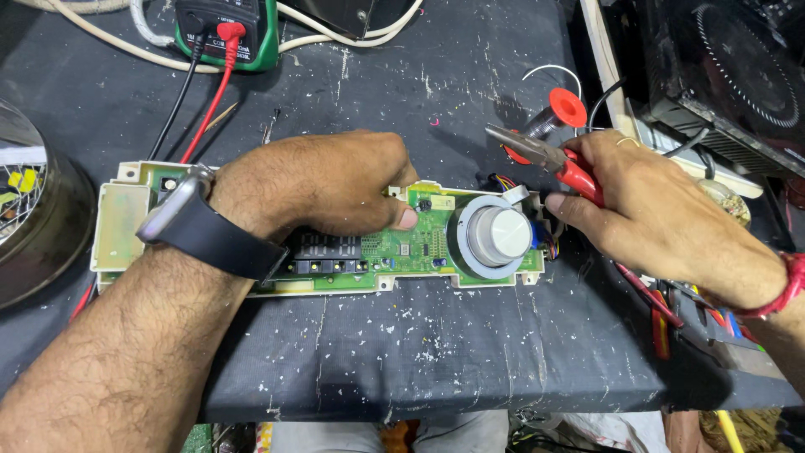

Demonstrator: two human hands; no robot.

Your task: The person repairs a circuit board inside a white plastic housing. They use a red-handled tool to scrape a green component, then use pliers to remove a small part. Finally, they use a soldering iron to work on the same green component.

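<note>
Green circuit board (419, 247) lies on the dark table (436, 335); his left hand (323, 184) presses it, fingers curled together, while right hand (650, 210) grips red-handled pliers (545, 158).

Green circuit board (402, 247) flat on table, red-handled pliers (549, 159) raised
</note>
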